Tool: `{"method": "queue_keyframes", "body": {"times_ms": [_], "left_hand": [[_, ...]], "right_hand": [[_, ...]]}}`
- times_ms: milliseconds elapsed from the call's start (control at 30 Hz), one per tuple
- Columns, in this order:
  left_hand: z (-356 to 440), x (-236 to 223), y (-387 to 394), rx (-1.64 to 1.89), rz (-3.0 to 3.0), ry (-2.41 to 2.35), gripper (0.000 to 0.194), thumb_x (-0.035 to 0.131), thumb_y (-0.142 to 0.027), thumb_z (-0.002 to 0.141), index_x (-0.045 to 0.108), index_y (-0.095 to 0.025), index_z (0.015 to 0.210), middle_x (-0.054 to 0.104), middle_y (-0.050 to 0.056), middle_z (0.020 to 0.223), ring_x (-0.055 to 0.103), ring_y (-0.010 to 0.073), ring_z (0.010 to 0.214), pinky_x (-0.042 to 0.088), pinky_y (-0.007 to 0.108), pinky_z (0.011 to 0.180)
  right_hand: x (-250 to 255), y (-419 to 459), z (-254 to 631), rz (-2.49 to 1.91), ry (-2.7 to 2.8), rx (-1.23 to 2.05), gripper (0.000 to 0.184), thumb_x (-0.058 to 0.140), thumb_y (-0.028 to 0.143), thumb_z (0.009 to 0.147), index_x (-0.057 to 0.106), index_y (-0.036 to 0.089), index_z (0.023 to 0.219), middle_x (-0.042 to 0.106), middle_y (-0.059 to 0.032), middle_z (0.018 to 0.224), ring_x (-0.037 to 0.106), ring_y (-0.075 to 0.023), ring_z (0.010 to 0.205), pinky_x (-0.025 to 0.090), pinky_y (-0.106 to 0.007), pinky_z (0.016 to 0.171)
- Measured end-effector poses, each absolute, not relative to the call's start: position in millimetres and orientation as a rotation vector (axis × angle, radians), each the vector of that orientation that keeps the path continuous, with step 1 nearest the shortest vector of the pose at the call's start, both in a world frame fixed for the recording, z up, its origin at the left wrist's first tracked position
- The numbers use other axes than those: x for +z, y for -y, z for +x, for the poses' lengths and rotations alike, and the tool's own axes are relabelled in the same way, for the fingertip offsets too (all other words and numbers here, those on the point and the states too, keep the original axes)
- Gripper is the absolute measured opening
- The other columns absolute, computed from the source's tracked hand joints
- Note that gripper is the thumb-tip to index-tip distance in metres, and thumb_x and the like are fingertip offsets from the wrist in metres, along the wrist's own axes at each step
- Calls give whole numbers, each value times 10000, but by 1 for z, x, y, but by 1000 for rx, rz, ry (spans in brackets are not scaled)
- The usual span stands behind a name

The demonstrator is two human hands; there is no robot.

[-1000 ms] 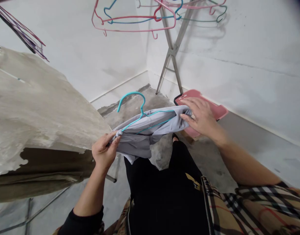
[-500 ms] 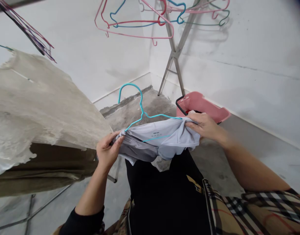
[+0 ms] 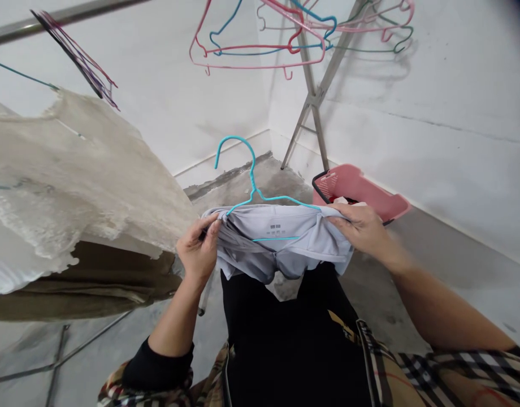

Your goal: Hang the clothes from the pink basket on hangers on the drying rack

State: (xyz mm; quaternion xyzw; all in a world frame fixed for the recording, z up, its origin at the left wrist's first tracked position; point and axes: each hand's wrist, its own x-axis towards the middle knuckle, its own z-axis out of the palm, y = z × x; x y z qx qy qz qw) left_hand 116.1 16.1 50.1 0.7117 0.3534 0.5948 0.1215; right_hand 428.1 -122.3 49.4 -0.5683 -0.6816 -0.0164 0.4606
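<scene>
A light grey top (image 3: 281, 217) with a small printed label inside its neck hangs on a turquoise hanger (image 3: 253, 175) in front of my lap. The hook sticks up toward the far wall, and the lower bar shows through the neck opening. My left hand (image 3: 199, 244) pinches the fabric at the left shoulder, near the hanger's end. At the other shoulder, my right hand (image 3: 362, 229) grips the cloth between thumb and fingers. Both hanger ends are covered by fabric.
A cream lace garment (image 3: 103, 158) and brown cloth (image 3: 90, 282) hang at left. Above run a metal rail (image 3: 73, 20) and several hangers, including a pink one (image 3: 243, 67). A pink basket (image 3: 382, 200) stands by the right wall, near the metal rack legs (image 3: 313, 100).
The hanger and top have become more level, the left end rising slightly. My left hand has moved a little up and right. The view has shifted, showing more of the rail.
</scene>
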Motion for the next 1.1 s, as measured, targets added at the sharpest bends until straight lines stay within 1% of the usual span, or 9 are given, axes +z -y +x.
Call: {"method": "queue_keyframes", "body": {"times_ms": [133, 333, 533, 600, 667, 767, 867, 1000, 1100], "left_hand": [[122, 56, -20, 1801, 1790, -1008, 138, 756, -313, 760, 764, -204, 844, 761, 2, 815, 702, 132, 788, 547, 258, 786], [127, 73, -12, 1538, 1057, -795, 334, 881, -397, 566, 735, -247, 826, 735, -46, 770, 657, 88, 654, 546, 202, 639], [121, 48, 1, 1415, 1631, -892, 314, 818, -331, 694, 738, -226, 978, 706, -11, 822, 629, 100, 712, 511, 202, 675], [116, 39, -7, 1469, 1764, -954, 335, 769, -329, 756, 715, -222, 1069, 702, 13, 898, 634, 113, 784, 510, 216, 734], [112, 35, -22, 1614, 1748, -1025, 395, 730, -358, 794, 662, -246, 1167, 681, 47, 1085, 636, 139, 938, 509, 239, 812], [108, 34, -42, 1685, 1716, -1078, 587, 731, -422, 782, 537, -292, 1321, 564, 85, 1343, 581, 175, 1143, 492, 280, 915], [109, 34, -50, 1447, 1659, -998, 579, 660, -512, 817, 543, -253, 1322, 648, 91, 1209, 637, 175, 1044, 509, 304, 897], [110, 38, -42, 1359, 1673, -1096, 435, 603, -548, 840, 726, -157, 987, 734, 72, 930, 670, 189, 898, 512, 286, 813], [109, 40, -39, 1429, 1749, -1129, 414, 602, -540, 841, 742, -157, 916, 738, 60, 892, 663, 184, 860, 500, 274, 780]], "right_hand": [[46, 124, 428, -1429, 1758, -98, 253, 491, 292, 937, 711, 195, 1015, 748, -28, 846, 693, -157, 710, 515, -237, 638], [44, 125, 431, -1482, 1745, -137, 257, 481, 294, 944, 709, 209, 1027, 754, -20, 860, 700, -159, 712, 523, -241, 635], [44, 128, 436, -1551, 1563, -168, 261, 509, 290, 925, 712, 176, 1044, 759, -50, 884, 709, -185, 739, 522, -262, 657], [45, 130, 439, -1598, 1521, -180, 279, 522, 285, 916, 709, 146, 1070, 761, -74, 894, 716, -199, 753, 525, -271, 670], [46, 132, 442, -1603, 1519, -198, 278, 540, 266, 905, 714, 122, 1066, 762, -89, 890, 721, -205, 756, 525, -269, 666], [47, 134, 445, -1561, 1555, -234, 253, 549, 239, 896, 721, 117, 1036, 762, -92, 884, 724, -204, 754, 526, -261, 655], [45, 136, 448, -1538, 1583, -275, 228, 554, 229, 895, 718, 132, 1021, 760, -81, 862, 719, -195, 724, 521, -257, 639], [43, 137, 453, -1464, 1549, -332, 179, 576, 196, 873, 713, 165, 985, 750, -49, 796, 694, -168, 662, 503, -246, 614], [43, 138, 454, -1411, 1519, -297, 165, 587, 173, 858, 710, 194, 965, 737, -19, 765, 665, -138, 623, 488, -221, 587]]}}
